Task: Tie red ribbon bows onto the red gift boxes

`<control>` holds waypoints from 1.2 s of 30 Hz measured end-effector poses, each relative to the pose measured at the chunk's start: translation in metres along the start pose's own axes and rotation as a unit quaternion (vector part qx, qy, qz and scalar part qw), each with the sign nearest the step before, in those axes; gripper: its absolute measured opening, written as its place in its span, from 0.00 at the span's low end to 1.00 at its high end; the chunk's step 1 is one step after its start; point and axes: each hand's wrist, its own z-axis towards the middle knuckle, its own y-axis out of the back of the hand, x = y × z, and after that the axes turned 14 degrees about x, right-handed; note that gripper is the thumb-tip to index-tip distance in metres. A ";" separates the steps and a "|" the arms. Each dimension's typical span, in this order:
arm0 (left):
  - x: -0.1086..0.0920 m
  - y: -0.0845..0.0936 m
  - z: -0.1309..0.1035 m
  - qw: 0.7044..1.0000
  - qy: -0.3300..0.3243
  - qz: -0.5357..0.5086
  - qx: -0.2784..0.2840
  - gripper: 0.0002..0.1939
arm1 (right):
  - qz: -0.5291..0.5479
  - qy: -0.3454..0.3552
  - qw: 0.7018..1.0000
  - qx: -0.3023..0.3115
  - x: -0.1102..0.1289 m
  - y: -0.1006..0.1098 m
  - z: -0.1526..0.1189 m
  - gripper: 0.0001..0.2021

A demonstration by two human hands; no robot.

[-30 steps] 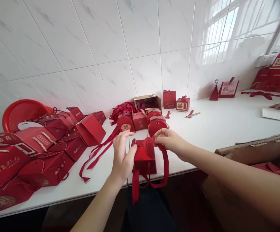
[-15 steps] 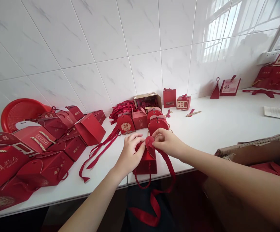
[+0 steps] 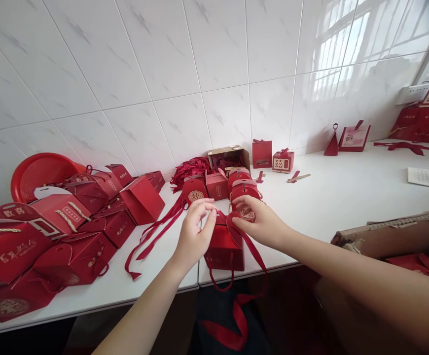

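A red gift box [image 3: 225,246] stands at the front edge of the white table, its rounded flap raised and a red cord handle hanging in front. My left hand [image 3: 198,228] pinches the end of a red ribbon [image 3: 254,252] just left of the flap. On the flap's right side, my right hand [image 3: 261,221] has its thumb and fingers against the flap's top. The ribbon passes by the flap, hangs over the table edge and lies in a loop on dark cloth below.
Red boxes [image 3: 77,246] are piled at the left before a red basket [image 3: 39,175]. Behind my hands are more boxes, a ribbon heap [image 3: 189,171] and an open carton [image 3: 229,153]. A large cardboard box [image 3: 395,227] sits at the right; the tiled wall [image 3: 222,49] rises behind.
My left hand has moved away from the flap to the left, and a stretch of ribbon now shows between them. The view has shifted slightly.
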 end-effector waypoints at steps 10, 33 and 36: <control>-0.037 0.032 -0.015 0.994 -0.041 0.096 -0.033 0.06 | 0.269 0.126 0.943 0.148 0.038 0.011 -0.020 0.08; 0.025 -0.016 -0.010 0.977 0.198 0.002 0.075 0.21 | 0.309 -0.100 0.935 0.142 0.033 0.009 -0.016 0.09; 0.017 -0.014 -0.014 0.971 0.212 -0.055 0.092 0.21 | 0.269 -0.134 0.943 0.144 0.029 0.001 -0.015 0.07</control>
